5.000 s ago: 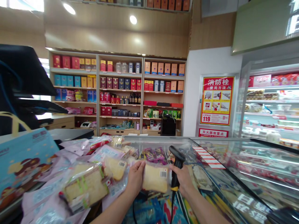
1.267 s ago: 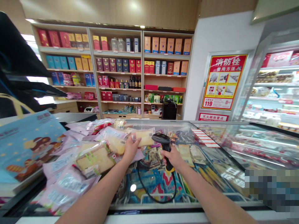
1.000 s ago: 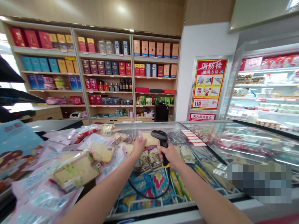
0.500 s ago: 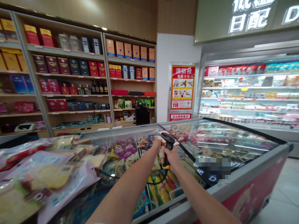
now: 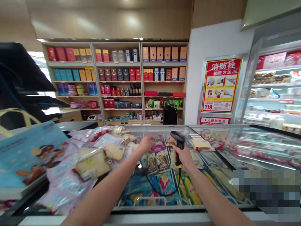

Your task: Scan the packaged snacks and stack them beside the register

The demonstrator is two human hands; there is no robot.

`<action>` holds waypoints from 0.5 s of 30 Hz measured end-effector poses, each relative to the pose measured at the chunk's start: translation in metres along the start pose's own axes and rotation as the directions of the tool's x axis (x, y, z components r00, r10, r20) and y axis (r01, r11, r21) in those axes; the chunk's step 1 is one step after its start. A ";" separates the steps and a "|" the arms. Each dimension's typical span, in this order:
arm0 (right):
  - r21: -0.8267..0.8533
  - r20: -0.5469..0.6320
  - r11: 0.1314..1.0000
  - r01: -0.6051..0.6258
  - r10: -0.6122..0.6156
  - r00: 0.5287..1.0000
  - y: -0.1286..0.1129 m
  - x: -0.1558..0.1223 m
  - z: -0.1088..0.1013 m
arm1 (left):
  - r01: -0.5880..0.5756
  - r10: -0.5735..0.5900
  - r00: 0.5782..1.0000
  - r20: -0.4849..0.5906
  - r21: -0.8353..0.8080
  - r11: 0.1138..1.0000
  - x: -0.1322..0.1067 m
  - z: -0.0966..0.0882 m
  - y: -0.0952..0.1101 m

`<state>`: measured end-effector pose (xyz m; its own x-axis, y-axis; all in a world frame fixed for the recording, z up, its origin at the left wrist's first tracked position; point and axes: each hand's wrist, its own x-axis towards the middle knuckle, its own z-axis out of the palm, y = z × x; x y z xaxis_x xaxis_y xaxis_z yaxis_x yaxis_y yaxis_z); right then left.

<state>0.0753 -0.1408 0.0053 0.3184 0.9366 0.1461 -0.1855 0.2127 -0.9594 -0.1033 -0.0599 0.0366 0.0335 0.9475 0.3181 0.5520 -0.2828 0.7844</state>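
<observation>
My right hand (image 5: 185, 156) is wrapped round the handle of a black and yellow barcode scanner (image 5: 178, 137), held upright above the glass-topped freezer. The scanner's black cable (image 5: 162, 194) loops down and left over the glass. My left hand (image 5: 146, 143) is over the freezer, left of the scanner, with its fingers loosely bent and nothing visible in them. Beyond that hand, to the left, lies a pile of clear-wrapped sandwiches, one sandwich pack (image 5: 94, 164) among them. To the right of the scanner, a separate sandwich pack (image 5: 200, 143) rests on the glass.
A blue printed bag (image 5: 33, 150) stands at the left, near a dark screen (image 5: 21, 69). Colourful ice cream packs (image 5: 164, 182) show through the freezer glass. Behind are shelves of boxed goods (image 5: 119, 74), a red poster (image 5: 221, 84) and a lit chiller (image 5: 275, 91).
My view has turned left, bringing the blue bag and screen in. My left hand has moved left, away from the scanner. The sandwich pack on the right now lies apart from my hands.
</observation>
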 end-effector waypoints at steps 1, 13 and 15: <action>0.003 0.039 1.000 -0.004 0.004 0.999 -0.001 -0.001 0.011 | -0.019 0.021 1.000 -0.018 0.101 0.995 -0.005 -0.027 -0.005; -0.042 0.321 0.999 -0.007 0.020 0.947 0.027 -0.012 0.102 | 0.103 -0.172 0.985 0.017 0.742 0.662 -0.013 -0.210 -0.056; -0.070 0.350 0.997 0.022 0.004 0.937 0.034 -0.014 0.099 | 0.080 -0.171 0.984 0.049 0.736 0.672 -0.007 -0.208 -0.062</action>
<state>-0.0269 -0.1190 -0.0053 -0.0277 0.9757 0.2176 -0.1129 0.2132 -0.9705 -0.3114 -0.0806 0.0966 -0.0205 0.9880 0.1533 0.9870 -0.0045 0.1609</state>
